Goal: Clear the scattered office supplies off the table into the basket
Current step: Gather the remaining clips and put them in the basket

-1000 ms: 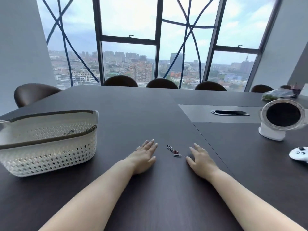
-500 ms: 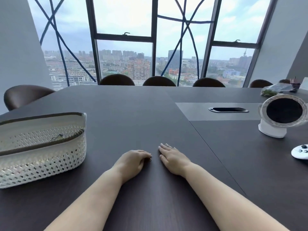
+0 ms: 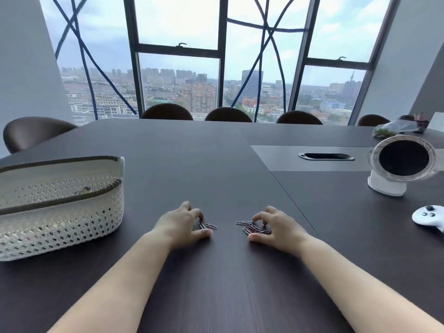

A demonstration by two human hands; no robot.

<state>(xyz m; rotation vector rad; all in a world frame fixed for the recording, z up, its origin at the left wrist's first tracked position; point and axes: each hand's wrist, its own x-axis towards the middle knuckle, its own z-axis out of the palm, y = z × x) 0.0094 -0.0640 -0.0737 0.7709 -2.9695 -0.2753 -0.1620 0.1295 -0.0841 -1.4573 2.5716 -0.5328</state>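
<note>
Two groups of paper clips: a loose pair and a heap of clips lie flat on the dark table between the hands, with a bare strip of wood between the groups.
Left hand: clawed, with its fingertips down at the loose pair and its thumb on the wood nearer the person. Whether it actually pinches a clip cannot be told.
Right hand: its fingers and thumb curl round the heap of clips, tips resting on it. Nothing is lifted off the table.
Basket: white with a lattice wall and an open top. It stands on the table to the left of the left hand, near it but apart.
Weight: next to nothing, by the look of them, so a handful should carry easily.
Stiffness: bent wire, probably springy and hard to damage, so a firm squeeze should do no harm.
Slip: thin and smooth, lying flush on a smooth top. A clip likely skates away from a pushing fingertip and gives little edge to get under.
Where to take hold: best raked into one pile and pinched as a bunch between thumb and fingertips. A single clip is best taken across its long sides.
Risk: stray clips may fall from a loose fist on the way over, or slip through the lattice holes.
</note>
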